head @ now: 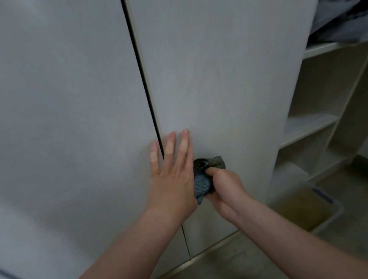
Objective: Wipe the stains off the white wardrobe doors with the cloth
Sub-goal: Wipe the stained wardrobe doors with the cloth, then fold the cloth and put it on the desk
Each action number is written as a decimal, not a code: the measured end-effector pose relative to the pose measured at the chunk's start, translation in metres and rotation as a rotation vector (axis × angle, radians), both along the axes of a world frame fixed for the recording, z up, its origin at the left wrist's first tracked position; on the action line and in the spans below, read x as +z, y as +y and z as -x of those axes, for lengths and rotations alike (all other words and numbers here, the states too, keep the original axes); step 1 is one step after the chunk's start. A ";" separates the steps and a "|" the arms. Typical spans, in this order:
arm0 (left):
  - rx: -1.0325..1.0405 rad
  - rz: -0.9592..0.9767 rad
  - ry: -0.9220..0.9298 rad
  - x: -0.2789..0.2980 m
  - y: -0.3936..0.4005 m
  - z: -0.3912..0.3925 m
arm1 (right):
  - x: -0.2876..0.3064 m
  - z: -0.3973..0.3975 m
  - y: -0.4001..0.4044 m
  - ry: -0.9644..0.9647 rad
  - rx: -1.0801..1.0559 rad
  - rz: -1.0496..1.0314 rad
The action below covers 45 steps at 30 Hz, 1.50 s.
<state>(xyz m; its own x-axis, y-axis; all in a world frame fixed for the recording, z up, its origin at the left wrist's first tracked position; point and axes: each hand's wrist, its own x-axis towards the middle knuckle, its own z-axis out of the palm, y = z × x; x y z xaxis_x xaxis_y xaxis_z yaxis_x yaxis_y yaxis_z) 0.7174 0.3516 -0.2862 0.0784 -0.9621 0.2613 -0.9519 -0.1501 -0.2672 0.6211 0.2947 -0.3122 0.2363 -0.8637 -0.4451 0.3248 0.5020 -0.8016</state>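
Two white wardrobe doors fill the view, the left door [55, 103] and the right door [221, 71], split by a dark vertical gap. My left hand [171, 177] lies flat with straight fingers across the gap, low on the doors. Beside it, my right hand [224, 189] grips a bunched blue-grey cloth [203, 178] and holds it against the right door. No stain shows clearly on the doors in this blurred frame.
Open beige shelves [319, 124] stand to the right of the doors, with bundled grey fabric [351, 5] on the top shelf. A clear plastic bin [319, 206] sits on the floor at the lower right. The grey floor [238, 266] runs below the doors.
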 end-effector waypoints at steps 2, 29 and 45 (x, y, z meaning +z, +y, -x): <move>-0.025 -0.068 0.132 0.037 -0.001 0.016 | 0.029 0.008 0.002 0.020 0.022 -0.003; -0.507 -0.134 1.155 0.641 -0.023 0.210 | 0.620 0.262 0.066 0.218 -0.139 0.323; -0.776 -0.463 1.309 0.723 -0.068 0.358 | 0.701 0.466 0.049 0.544 -0.283 0.649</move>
